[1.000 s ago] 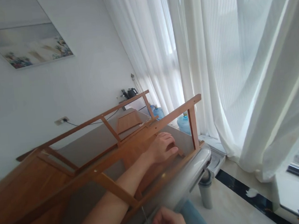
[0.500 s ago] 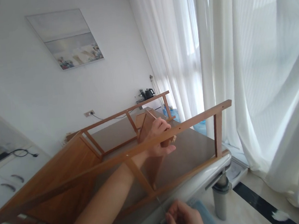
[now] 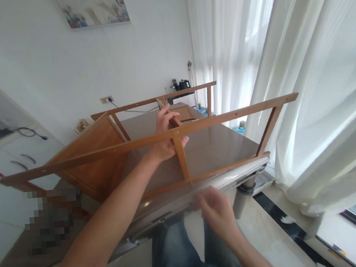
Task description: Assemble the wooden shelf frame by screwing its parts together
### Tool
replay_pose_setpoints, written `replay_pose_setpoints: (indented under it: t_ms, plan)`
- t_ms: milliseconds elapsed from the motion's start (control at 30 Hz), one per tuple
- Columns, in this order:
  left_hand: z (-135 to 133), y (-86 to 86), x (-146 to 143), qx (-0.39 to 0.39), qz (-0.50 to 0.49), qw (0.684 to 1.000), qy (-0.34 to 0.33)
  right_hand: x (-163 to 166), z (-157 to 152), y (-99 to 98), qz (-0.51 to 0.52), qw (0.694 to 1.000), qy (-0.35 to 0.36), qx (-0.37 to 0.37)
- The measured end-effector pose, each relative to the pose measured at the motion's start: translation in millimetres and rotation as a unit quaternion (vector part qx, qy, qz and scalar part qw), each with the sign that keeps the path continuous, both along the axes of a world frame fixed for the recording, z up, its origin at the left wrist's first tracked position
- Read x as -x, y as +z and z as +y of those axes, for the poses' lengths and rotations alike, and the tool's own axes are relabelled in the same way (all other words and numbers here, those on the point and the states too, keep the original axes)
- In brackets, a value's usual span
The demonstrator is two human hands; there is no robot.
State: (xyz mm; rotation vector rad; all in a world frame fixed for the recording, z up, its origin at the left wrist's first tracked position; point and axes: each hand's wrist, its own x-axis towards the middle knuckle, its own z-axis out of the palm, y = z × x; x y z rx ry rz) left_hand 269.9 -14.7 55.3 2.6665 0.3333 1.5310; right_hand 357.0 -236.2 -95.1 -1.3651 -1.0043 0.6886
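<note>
— Where is the wooden frame point(image 3: 104, 150)?
— It lies on its side on the table point(image 3: 222, 146), near the edge by the curtain point(image 3: 318, 96).
— And the left hand point(image 3: 165, 136)?
— It reaches in between the rails, fingers closed around a small board point(image 3: 184, 113) inside the frame.
— The right hand point(image 3: 217, 211)?
— It is low at the table's edge, just under the frame and blurred. I cannot tell whether it is spread or closed.

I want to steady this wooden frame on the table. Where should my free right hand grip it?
Probably the upper rail of the wooden frame, right of the upright, coming from the near side: it is slim, bare and raised off the table, so the right hand can wrap it.
</note>
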Motion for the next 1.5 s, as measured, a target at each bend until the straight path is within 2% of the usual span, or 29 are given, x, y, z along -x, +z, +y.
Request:
replay_pose_setpoints:
  t_ms: [100,167,233,300,400,500,667,900,1167,1400,1500]
  plan:
    - [-4.7,-6.2,11.5,0.038,0.000,0.999,0.025,0.1,-1.4,4.6,0.000,1.000,-0.003,0.000]
    - [-13.2,-12.7,15.7,0.085,-0.014,0.996,0.018,0.9,-1.8,7.1,-0.002,1.000,-0.007,-0.003]
    - [-25.4,-22.2,17.4,0.142,-0.029,0.989,0.018,2.0,-1.8,8.6,-0.006,1.000,-0.015,-0.002]
    - [-38.5,-34.8,18.3,0.181,-0.047,0.981,0.046,3.4,-1.4,9.0,-0.011,1.000,-0.020,0.001]
    - [-53.3,-55.7,22.1,0.200,-0.089,0.969,0.115,5.5,-0.7,7.8,-0.012,1.000,-0.024,0.002]
    - [-60.6,-71.1,29.7,0.214,-0.110,0.958,0.157,7.9,0.2,5.6,-0.012,1.000,-0.027,0.002]
    - [-68.2,-76.5,40.5,0.232,-0.082,0.952,0.182,11.3,1.9,4.3,-0.007,1.000,-0.020,-0.002]
    - [-73.0,-76.9,39.4,0.208,-0.039,0.960,0.182,11.9,1.6,2.7,-0.002,1.000,-0.022,-0.008]
    - [-69.0,-83.4,40.0,0.128,0.000,0.973,0.191,14.7,1.4,-2.4,0.001,1.000,-0.019,-0.013]
    - [-57.0,-79.1,49.6,0.045,0.129,0.968,0.212,13.5,3.2,-4.9,0.015,1.000,-0.006,-0.012]
    - [-57.9,-73.9,55.4,0.030,0.164,0.970,0.179,11.9,3.4,-5.1,0.023,1.000,0.011,-0.016]
